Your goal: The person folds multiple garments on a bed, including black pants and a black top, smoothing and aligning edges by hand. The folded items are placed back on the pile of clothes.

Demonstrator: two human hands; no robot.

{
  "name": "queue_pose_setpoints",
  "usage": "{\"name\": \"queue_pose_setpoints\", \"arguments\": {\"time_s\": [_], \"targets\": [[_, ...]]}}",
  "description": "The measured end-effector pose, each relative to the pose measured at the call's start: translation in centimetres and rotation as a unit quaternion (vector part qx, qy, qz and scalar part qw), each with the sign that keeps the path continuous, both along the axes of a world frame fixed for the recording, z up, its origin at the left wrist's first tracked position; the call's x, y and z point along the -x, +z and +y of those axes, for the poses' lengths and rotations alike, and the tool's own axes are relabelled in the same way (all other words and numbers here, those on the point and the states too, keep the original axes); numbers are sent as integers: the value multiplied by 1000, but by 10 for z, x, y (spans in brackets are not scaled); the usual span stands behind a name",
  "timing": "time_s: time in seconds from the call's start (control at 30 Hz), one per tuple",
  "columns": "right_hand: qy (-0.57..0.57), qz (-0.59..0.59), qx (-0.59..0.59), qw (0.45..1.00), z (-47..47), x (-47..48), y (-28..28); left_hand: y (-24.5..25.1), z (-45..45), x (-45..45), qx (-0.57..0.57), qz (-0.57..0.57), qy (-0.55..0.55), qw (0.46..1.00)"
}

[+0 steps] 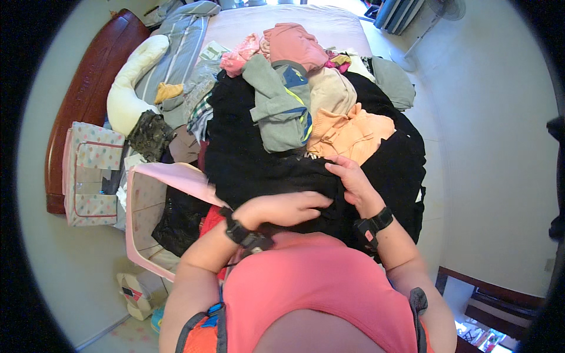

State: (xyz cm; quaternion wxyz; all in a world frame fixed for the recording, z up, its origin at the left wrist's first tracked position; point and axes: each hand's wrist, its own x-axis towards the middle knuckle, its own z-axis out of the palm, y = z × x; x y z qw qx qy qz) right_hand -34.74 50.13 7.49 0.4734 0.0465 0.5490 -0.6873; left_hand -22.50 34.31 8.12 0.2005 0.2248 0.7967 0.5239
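Black clothing [265, 176] is spread over the near part of the bed, close to my body. My left hand [291, 208] lies across it with the fingers reaching right; it is slightly blurred, and whether it grips the cloth is unclear. At the right, my right hand [351, 178] pinches an edge of the black fabric between thumb and fingers. Just beyond that hand is a peach-orange garment [353, 132]. A folded grey garment with blue and yellow trim [282, 110] rests on the black cloth, beside a beige garment [331, 90] and a salmon-pink one [293, 44].
An opened pink-rimmed storage box [132, 220] holding dark clothing stands at my left. Behind it are a dotted fabric storage box [95, 176], a camouflage-patterned cloth [150, 134] and a white curved pillow [128, 92]. The brown headboard [88, 101] borders the left; a grey garment [390, 84] lies at the bed's right edge.
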Motion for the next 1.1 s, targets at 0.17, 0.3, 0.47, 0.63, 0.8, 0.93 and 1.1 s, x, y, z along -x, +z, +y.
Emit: {"name": "queue_pose_setpoints", "arguments": {"time_s": [0.17,0.3,0.47,0.63,0.8,0.93,1.1], "targets": [[3,141,37,989,21,-5,3,-25,-71,-6,94,23,370,924],[9,157,128,979,17,-9,51,-51,-86,20,129,165,285,936],[1,282,135,950,40,-7,138,-52,-80,56,145,188,329,914],[21,393,67,917,71,17,198,18,-118,57,-128,95,437,885],[82,635,-164,751,88,29,214,111,-141,44,-348,127,346,862],[94,672,-141,721,94,42,210,173,-143,28,-359,126,319,868],[-56,406,153,899,99,54,217,213,-133,12,-312,34,239,919]]}}
